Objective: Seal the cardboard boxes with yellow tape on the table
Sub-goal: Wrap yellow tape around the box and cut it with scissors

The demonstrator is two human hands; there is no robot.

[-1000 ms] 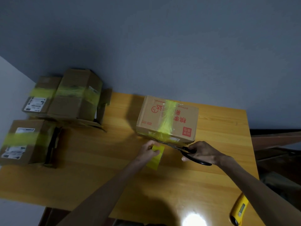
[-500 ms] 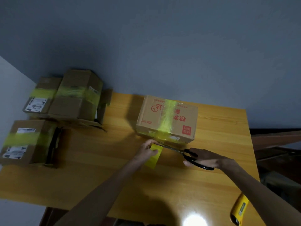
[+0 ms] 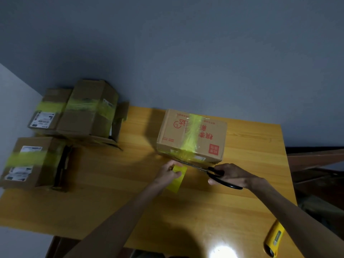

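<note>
Glare (image 3: 222, 251) is shining off the desk (image 3: 111, 198) at its near edge. A yellow tool (image 3: 274, 241) is lying at the near right corner, well apart from everything else.

Further in, both forearms are reaching forward. The left hand (image 3: 168, 173) is pinching a strip of yellow tape (image 3: 176, 180) between thumb and fingers, with the strip's loose end pointing toward the near side. The right hand (image 3: 230, 175) is gripping the black handles of the scissors (image 3: 216, 174), its fingers curled through and around the loops. The blades are pointing left, running along the foot of the cardboard box (image 3: 202, 138) and meeting the strip's upper end. Whether the strip is cut free is not showing.

Compared with half a second ago, the right hand is sitting slightly nearer the box. The left hand and the strip are staying where they were.

The box, printed in red, is standing mid-desk, with a band of yellow tape (image 3: 192, 131) running over its top and down its front. At the far left, three taped boxes (image 3: 35, 162) are sitting in a cluster at the desk's left edge, unmoved. Two of them are standing against the grey wall (image 3: 186, 53).
</note>
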